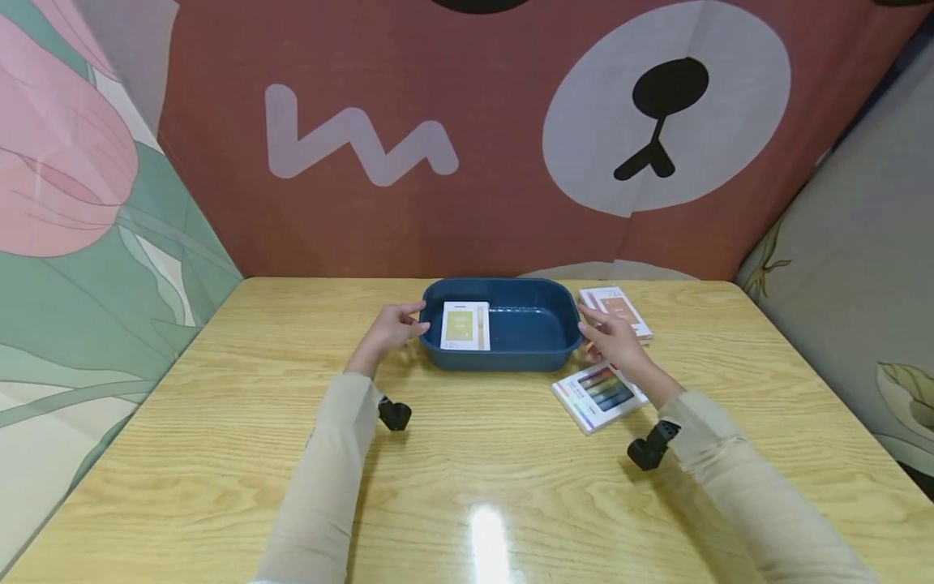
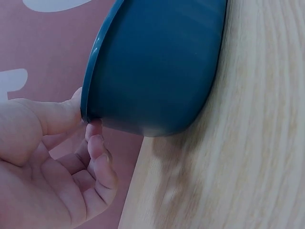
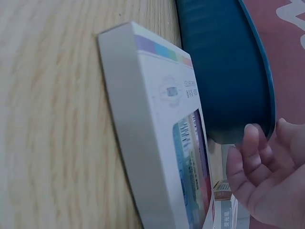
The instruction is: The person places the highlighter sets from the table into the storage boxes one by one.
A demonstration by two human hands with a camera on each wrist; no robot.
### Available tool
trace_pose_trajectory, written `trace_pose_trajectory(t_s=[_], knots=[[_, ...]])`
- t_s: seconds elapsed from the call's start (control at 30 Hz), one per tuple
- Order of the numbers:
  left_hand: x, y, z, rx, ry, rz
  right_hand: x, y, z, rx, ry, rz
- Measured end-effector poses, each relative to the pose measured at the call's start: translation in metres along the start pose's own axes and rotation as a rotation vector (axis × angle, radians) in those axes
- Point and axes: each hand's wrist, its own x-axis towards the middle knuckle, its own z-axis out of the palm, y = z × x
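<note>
A dark blue plastic basin (image 1: 503, 362) stands on the table near its far edge. My left hand (image 1: 394, 327) pinches the rim at its left end; in the left wrist view the thumb lies over the rim and the fingers curl beneath. At the opposite end my right hand (image 1: 613, 342) holds the rim between thumb and fingers, also seen in the right wrist view. Inside the basin, on the left, rests a white box with a yellow-green panel (image 1: 460, 326). A white box with a window showing coloured sticks (image 1: 597, 397) lies below my right hand.
Behind my right hand, another white box with an orange panel (image 1: 616, 308) lies right of the basin. The wood-grain table (image 1: 219, 438) meets a reddish-brown printed backdrop (image 1: 496, 219) at the back. Printed panels stand on both sides.
</note>
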Motion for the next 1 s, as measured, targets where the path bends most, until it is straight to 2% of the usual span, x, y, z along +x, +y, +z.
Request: trace_pose_trajectory(t_s=[0.3,0.47,0.6,0.8,1.0], knots=[[0.000,0.000,0.001,-0.008,0.011,0.003,-0.016,-0.004,-0.008,-0.084,0.000,-0.061],[-0.002,0.001,0.001,-0.006,0.010,0.006,-0.026,-0.003,-0.012,-0.132,-0.005,-0.008],[-0.002,0.001,0.001,0.000,0.011,0.007,-0.033,0.000,-0.013,-0.198,-0.015,0.025],[-0.002,0.003,0.003,0.001,0.008,-0.016,-0.043,0.007,-0.016,-0.316,-0.002,-0.061],[-0.002,0.005,0.004,0.002,0.010,-0.011,-0.051,0.014,-0.022,-0.452,0.024,-0.055]])
